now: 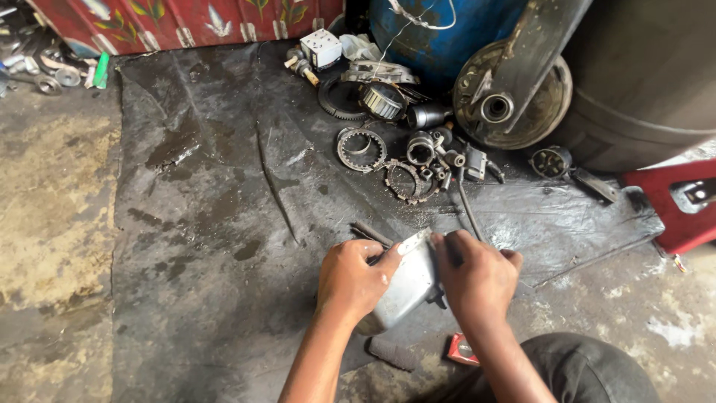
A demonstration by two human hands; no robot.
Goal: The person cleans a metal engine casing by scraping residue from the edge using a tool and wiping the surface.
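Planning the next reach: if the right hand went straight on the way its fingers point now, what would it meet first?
The right hand points up-left across the silver metal cover that both hands hold. Past it, probably the thin dark rod, then the toothed ring; depth is unclear.

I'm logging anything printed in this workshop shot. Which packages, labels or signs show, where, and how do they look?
Small red packet: on the ground beside the right forearm, flat, red with pale print.
White box: top centre among the metal parts, cube-like, white with dark marks.
Green object: top left, slim, possibly a packet; unclear.
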